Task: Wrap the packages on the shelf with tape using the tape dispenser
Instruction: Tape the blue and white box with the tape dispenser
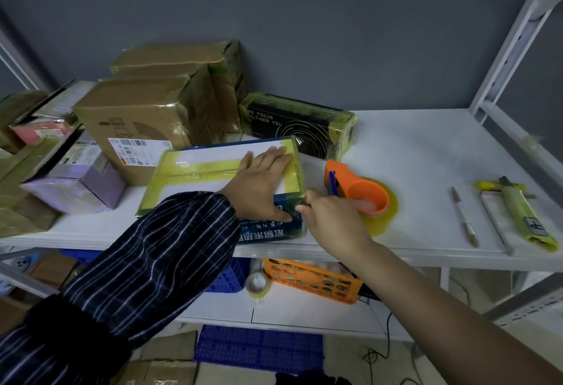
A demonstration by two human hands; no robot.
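Note:
A blue and white box (213, 156) banded with yellowish tape lies flat near the front edge of the white shelf (426, 146). My left hand (262, 183) presses flat on its top right part, fingers straight, thumb down the front face. My right hand (332, 220) is at the box's right front corner, where its thumb and forefinger pinch the taped edge. The orange tape dispenser (356, 189) with its yellowish tape roll lies on the shelf just right of the box, behind my right hand and apart from it.
Taped cardboard boxes (143, 119) and a black taped box (298, 128) stand behind. A purple box (79, 183) sits at the left. A pen (464, 217), a metal tool (496, 226) and a taped handle (521, 214) lie at the right. An orange crate (310, 281) and a tape roll (257, 285) sit below.

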